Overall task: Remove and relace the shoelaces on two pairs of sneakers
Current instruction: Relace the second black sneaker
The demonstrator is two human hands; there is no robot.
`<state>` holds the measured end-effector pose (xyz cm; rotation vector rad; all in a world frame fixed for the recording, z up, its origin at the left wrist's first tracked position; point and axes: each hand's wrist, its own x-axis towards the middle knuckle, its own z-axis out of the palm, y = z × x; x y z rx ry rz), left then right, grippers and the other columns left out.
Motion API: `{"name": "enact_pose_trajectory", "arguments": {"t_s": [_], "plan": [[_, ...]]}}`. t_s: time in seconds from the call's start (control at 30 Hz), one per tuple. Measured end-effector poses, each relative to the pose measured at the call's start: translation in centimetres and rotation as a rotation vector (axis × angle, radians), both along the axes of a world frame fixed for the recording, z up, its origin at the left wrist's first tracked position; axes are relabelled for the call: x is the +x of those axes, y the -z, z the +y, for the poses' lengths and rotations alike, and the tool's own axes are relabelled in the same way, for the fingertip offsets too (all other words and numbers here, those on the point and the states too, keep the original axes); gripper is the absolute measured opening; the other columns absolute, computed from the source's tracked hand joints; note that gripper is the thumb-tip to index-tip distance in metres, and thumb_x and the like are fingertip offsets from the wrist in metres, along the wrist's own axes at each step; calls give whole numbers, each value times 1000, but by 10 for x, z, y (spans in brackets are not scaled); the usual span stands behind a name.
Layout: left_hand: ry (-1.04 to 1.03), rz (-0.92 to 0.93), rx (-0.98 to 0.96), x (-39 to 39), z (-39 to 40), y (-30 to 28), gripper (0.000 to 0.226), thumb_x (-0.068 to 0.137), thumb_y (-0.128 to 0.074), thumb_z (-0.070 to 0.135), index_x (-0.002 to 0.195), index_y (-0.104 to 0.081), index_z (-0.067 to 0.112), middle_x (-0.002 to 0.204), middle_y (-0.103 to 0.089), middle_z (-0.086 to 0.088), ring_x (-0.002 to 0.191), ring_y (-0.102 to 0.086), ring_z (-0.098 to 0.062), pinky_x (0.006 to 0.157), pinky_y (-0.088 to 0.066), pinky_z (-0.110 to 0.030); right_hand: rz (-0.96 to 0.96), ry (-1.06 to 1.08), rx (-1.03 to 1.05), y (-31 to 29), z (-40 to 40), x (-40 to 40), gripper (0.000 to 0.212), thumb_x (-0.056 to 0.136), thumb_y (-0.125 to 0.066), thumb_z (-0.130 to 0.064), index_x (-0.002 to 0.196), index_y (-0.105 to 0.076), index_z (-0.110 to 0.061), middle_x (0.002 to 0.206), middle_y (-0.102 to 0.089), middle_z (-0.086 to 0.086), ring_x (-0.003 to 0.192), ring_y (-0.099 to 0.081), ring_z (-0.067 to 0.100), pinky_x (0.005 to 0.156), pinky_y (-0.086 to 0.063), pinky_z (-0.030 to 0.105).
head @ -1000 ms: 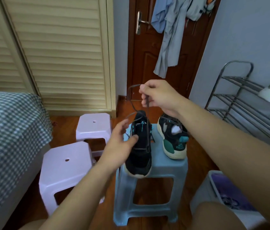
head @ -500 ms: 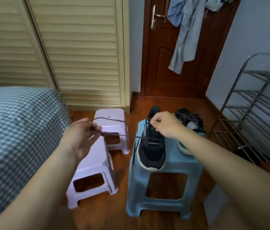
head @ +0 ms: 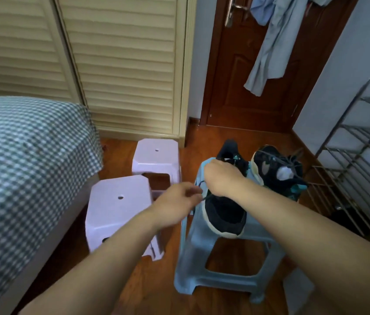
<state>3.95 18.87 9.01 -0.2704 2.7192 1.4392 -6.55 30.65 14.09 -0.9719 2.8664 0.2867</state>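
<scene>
Two shoes sit side by side on a blue stool (head: 215,267). The black shoe (head: 223,214) is nearer, with its toe over the front edge. The other shoe (head: 277,171) is just to its right. The right hand (head: 221,178) rests on top of the black shoe, fingers curled over it. The left hand (head: 177,201) pinches the dark lace (head: 204,197) just beside the shoe. Two white stools (head: 120,210) stand to the left, near a checked bed (head: 20,155).

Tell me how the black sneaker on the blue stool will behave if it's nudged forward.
The black knit sneaker would probably slide easily on the smooth blue plastic stool. Its toe already overhangs the near edge, so it may tip off. It looks light and soft.
</scene>
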Motion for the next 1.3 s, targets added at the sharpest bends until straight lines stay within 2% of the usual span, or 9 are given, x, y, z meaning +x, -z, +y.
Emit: {"name": "enact_pose_trajectory", "arguments": {"t_s": [0.23,0.4,0.57,0.7,0.87,0.97,1.07,1.2,1.3], "plan": [[76,102,-175,-18,30,36,63,85,-74,48,137,-45,29,129,-45,2,124,-50,-20,109,-44,-39,-1123,381,-1155,-21,52,-15,19,103,-55,-29,89,-54,-16,72,-53,1,67,-56,16,87,-50,35],[48,64,-192,-22,31,16,83,82,-79,37,152,-34,32,139,-36,1,137,-32,-20,117,-30,-34,-983,232,-1818,-60,104,-7,15,103,-51,-17,103,-64,-8,60,-37,-3,51,-34,10,58,-44,26],[302,201,298,-27,63,-22,64,93,-65,8,151,-44,25,132,-63,9,126,-55,-1,112,-38,-19,-990,221,-1725,-39,116,20,21,106,-44,-14,114,-59,-3,59,-33,0,44,-25,8,39,-28,20],[447,360,-187,-12,49,-33,16,101,-61,31,103,-74,23,87,-69,11,87,-65,-6,80,-51,-28,-998,424,-1899,-29,143,-1,16,104,-49,-17,93,-60,-12,52,-34,-7,38,-25,4,35,-24,16],[114,317,75,7,-10,-34,30,96,-66,27,66,-70,26,89,-69,10,92,-65,-7,81,-44,-14,-617,705,-2061,-6,206,-38,14,104,-50,-23,98,-61,-16,54,-32,-9,42,-25,4,35,-24,17],[-39,108,-130,-2,-26,-19,27,98,-64,16,72,-72,19,103,-71,6,97,-65,-10,78,-46,-19,-310,804,-2046,1,219,-44,19,106,-45,-24,108,-62,-14,61,-34,-7,48,-27,5,40,-21,20],[112,-157,-377,-1,-27,-1,16,99,-62,17,92,-73,26,113,-69,3,100,-63,-14,85,-47,-24,-188,755,-1957,-3,220,-39,32,108,-39,-30,119,-62,-10,61,-35,-7,49,-28,6,43,-20,23],[216,8,-341,-3,-11,1,38,92,-64,5,84,-72,42,130,-50,14,129,-45,-11,109,-41,-34,-500,492,-1691,-12,193,-12,42,106,-39,-44,109,-65,-11,58,-32,-5,45,-24,9,41,-20,25],[159,208,-173,-10,12,0,39,90,-63,3,89,-71,41,131,-50,14,131,-45,-11,112,-41,-38,-688,347,-1596,-11,172,4,39,108,-41,-33,103,-67,-5,61,-35,1,49,-33,14,45,-30,26]]}}
